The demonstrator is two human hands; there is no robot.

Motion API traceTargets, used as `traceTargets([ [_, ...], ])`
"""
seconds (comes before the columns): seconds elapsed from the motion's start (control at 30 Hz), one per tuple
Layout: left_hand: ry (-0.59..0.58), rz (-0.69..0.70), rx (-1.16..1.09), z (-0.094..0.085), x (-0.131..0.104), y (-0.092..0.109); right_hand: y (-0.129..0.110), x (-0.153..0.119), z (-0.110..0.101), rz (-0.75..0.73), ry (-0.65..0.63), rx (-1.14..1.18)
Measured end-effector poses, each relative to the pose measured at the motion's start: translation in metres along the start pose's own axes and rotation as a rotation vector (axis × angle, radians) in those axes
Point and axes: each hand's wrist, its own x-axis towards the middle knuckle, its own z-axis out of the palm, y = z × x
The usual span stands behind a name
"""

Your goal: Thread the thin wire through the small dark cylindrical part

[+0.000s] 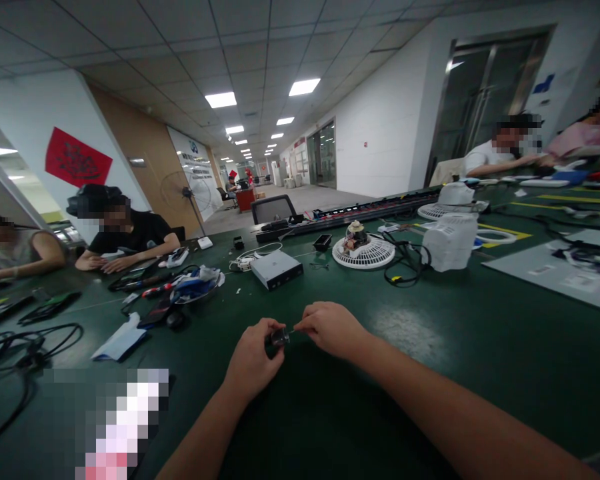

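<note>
Between the thumb and fingers of my left hand [254,357] is a small dark cylindrical part [279,337] with a shiny end facing right. My right hand [334,328] is closed in a pinch just right of it. A thin, light-coloured tip [294,331] shows between the right fingertips and the cylinder; whether it touches the cylinder I cannot tell. Most of what the right fingers hold is hidden. Both hands are low over the dark green table [340,413].
Beyond my hands lie a silver optical drive [277,269], a white fan grille [364,253] with parts on it, and a white plastic housing [449,241]. At left are a blue cloth [193,285], a pale folded cloth [121,339] and black cables [30,357]. Other people sit around the table.
</note>
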Motion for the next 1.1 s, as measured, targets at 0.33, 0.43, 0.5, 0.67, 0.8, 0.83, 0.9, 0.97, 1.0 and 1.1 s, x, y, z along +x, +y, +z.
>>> traceTargets([
  [0.33, -0.031, 0.000, -0.023, -0.0001, 0.0000, -0.0061, 0.0036, -0.0006, 0.0047, -0.035, 0.026, 0.143],
  [0.43, -0.035, 0.015, -0.016, -0.0001, 0.0000, -0.0054, 0.0032, -0.0012, 0.0031, -0.063, 0.033, 0.118],
  [0.5, -0.033, 0.037, -0.004, -0.0008, 0.0000, -0.0040, 0.0031, -0.0014, 0.0023, -0.059, 0.042, 0.106],
  [0.67, -0.031, 0.051, 0.050, -0.0022, 0.0003, -0.0021, 0.0048, -0.0007, 0.0029, 0.037, 0.027, 0.066],
  [0.8, -0.044, 0.039, 0.069, -0.0017, 0.0003, -0.0024, 0.0040, -0.0008, 0.0022, 0.040, -0.008, 0.071],
  [0.83, -0.046, 0.034, 0.065, -0.0016, 0.0003, -0.0021, 0.0032, -0.0009, 0.0019, 0.015, -0.012, 0.088],
  [0.9, -0.047, 0.024, 0.060, -0.0017, 0.0004, -0.0014, 0.0015, -0.0005, 0.0017, 0.011, -0.014, 0.102],
  [0.97, -0.042, 0.008, 0.066, -0.0019, 0.0009, -0.0011, 0.0013, 0.0006, 0.0024, 0.119, 0.001, 0.067],
  [1.0, -0.039, -0.004, 0.073, -0.0019, 0.0012, -0.0014, 0.0021, 0.0014, 0.0030, 0.204, 0.008, 0.041],
  [1.1, -0.033, -0.061, 0.097, -0.0021, 0.0023, -0.0043, 0.0081, 0.0040, 0.0052, 0.469, 0.036, -0.015],
])
